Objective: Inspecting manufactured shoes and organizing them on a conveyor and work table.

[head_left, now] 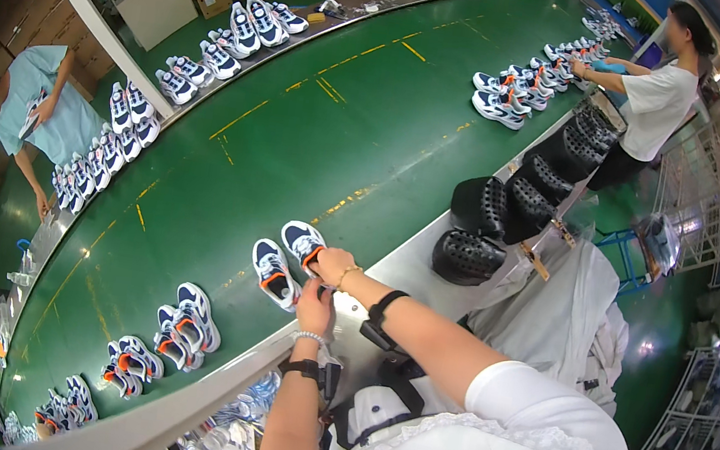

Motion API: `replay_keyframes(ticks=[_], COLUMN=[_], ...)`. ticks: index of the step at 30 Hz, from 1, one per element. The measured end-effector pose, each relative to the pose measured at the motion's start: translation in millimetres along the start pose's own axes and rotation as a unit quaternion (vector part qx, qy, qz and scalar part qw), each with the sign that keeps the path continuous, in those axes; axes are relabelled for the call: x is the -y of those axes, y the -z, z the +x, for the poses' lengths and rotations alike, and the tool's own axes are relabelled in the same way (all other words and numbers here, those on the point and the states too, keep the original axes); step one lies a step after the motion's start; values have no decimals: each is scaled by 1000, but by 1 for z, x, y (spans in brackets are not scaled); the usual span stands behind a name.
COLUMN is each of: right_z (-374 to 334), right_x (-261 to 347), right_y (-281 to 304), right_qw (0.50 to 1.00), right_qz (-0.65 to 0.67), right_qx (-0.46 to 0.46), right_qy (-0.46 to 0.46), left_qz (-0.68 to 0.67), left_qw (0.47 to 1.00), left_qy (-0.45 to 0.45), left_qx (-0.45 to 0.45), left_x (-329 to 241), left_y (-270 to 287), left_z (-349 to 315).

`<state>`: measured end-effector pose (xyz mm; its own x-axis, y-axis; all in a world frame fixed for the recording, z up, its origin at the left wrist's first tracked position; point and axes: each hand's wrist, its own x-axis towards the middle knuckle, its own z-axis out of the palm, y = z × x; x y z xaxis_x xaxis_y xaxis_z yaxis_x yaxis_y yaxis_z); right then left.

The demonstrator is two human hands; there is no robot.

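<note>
Sneaker point(301, 240) lies with its opening at the right hand's point(337, 267) fingers.

I count my two bare hands: one left hand point(314, 308), one right hand point(335, 268). At them are two navy, white and orange sneakers point(268, 256). I wear two black wrist straps point(381, 314), one on each arm, plus two bracelets: one pale beaded bracelet point(307, 336), one gold-coloured bracelet point(350, 276). There is one long green tabletop point(316, 145). Of the black perforated rounded shells point(468, 258), I make out at least five; the rest overlap. I see at least two other people point(662, 106), and one blue metal stool frame point(627, 258).
</note>
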<state>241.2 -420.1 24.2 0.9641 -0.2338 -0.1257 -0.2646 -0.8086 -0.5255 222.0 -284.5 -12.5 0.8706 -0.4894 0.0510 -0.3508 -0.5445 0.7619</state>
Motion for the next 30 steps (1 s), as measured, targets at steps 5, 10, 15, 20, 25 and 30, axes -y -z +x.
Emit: replay_keyframes(ticks=[5, 10, 15, 20, 25, 30], right_z=[-91, -172, -195, -192, -188, -192], right_x=[-14, -93, -120, -150, -159, -159], right_y=[88, 224, 316, 348, 354, 382], right_qw=[947, 887, 868, 875, 887, 900], right_qz=[208, 286, 330, 370, 410, 428], right_qx=[245, 362, 370, 307, 210, 84], right_qy=[4, 11, 20, 58, 12, 9], left_qz=[8, 16, 71, 86, 126, 275], left_qw=[1000, 996, 988, 984, 975, 952], left_qy=[13, 68, 68, 104, 90, 83], left_qx=[-20, -48, -116, -114, -161, -107], left_x=[-6, -42, -32, -17, -16, -23], left_y=[2, -27, -41, -41, -36, -22], left_z=[-21, -24, -33, -37, -18, -4])
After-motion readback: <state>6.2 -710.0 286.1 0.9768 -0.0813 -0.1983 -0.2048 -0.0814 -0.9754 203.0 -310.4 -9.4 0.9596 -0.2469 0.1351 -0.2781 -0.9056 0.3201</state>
